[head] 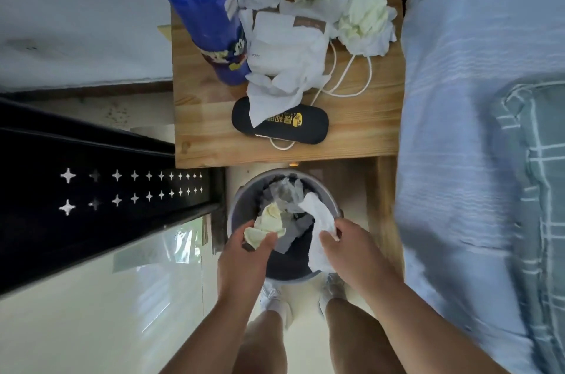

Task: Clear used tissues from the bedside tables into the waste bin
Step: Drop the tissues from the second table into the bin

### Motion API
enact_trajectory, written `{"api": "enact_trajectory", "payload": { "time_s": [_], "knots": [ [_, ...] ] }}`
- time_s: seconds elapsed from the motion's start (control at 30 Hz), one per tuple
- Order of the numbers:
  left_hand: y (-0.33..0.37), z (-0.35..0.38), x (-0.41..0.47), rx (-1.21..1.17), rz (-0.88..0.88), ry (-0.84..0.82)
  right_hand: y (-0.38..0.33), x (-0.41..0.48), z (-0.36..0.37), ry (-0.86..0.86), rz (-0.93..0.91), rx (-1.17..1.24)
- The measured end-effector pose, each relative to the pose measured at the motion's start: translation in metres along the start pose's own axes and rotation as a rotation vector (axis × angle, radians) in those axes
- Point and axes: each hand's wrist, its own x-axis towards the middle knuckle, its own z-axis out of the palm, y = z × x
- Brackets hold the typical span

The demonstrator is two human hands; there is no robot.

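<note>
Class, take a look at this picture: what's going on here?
A person stands over the waste bin by a wooden bedside table. The left grip holds a crumpled yellowish tissue and the right grip a white tissue, both above the open bin, not yet dropped. More crumpled tissues lie on the table, along with a blue bottle.

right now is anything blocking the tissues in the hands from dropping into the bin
Nothing visible does. The left hand holds a pale yellow tissue and the right hand a white tissue, both over the open, lidless waste bin, which already contains crumpled paper.
</note>
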Motion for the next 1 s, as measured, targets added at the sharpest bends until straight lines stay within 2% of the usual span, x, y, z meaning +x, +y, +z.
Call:
{"api": "enact_trajectory", "payload": {
  "time_s": [0.17, 0.3, 0.5, 0.63, 0.7, 0.77, 0.87, 1.0],
  "knots": [
    [-0.035, 0.013, 0.037, 0.182, -0.001, -0.023, 0.014, 0.037, 0.023, -0.103, 0.035, 0.026],
    [-0.032, 0.012, 0.042, 0.201, -0.025, -0.016, 0.017, 0.046, 0.018, -0.069, 0.024, 0.046],
    [0.052, -0.007, 0.011, -0.084, 0.163, 0.092, -0.02, 0.026, -0.035, 0.079, -0.171, 0.113],
    [0.137, -0.028, -0.011, -0.177, 0.455, 0.14, -0.068, 0.016, -0.099, 0.239, -0.319, 0.219],
    [0.173, -0.036, -0.015, -0.097, 0.634, 0.15, -0.092, 0.015, -0.132, 0.347, -0.395, 0.266],
    [0.203, -0.038, -0.009, 0.09, 0.764, 0.194, -0.111, 0.02, -0.161, 0.452, -0.457, 0.289],
    [0.23, -0.033, 0.006, 0.396, 0.79, 0.225, -0.13, 0.039, -0.192, 0.561, -0.505, 0.275],
    [0.236, -0.024, 0.023, 0.566, 0.772, 0.128, -0.141, 0.071, -0.212, 0.657, -0.547, 0.101]
  ]
}}
